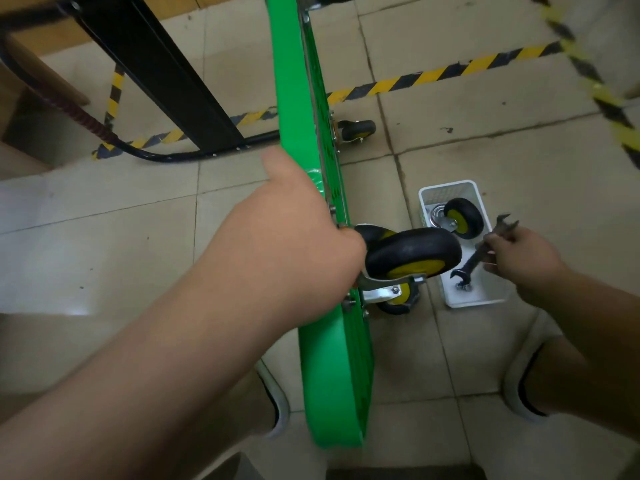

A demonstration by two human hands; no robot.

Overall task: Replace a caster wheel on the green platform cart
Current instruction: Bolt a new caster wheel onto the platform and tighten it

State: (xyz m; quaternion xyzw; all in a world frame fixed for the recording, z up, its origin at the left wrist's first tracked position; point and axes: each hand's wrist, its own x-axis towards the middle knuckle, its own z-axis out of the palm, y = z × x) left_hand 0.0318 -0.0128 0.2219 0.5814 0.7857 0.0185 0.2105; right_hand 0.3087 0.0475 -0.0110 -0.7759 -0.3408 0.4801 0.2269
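The cart (332,358) is up on one long edge on the floor (104,220), right down the middle of the frame. Its long axis runs from the top edge to the bottom centre, with the flat deck facing left and the wheeled underside facing right. The left hand (301,237) grips the raised edge at mid-frame, thumb lying up the deck side and fingers curled over onto the underside, just beside the near caster (412,252). That caster juts out to the right, black tyre and yellow hub, with its metal fork underneath, and a second wheel (398,301) peeks out just below it. Higher in the frame a far caster (356,129) points right too. Left of the deck it is open tile. The right side is tighter, where a white basket (425,209) sits on the floor just beside the near caster with a spare caster (462,218) in its upper end. The right hand (519,258), at the right of the frame, is closed round a wrench (479,252) slanted over the basket, one open end up and the other dipping inside. Whether that end touches the bottom, can't tell. Yellow-and-black tape (433,76) crosses the tiles in the upper right. In the upper left a black tube (173,155) curves in to the deck side.
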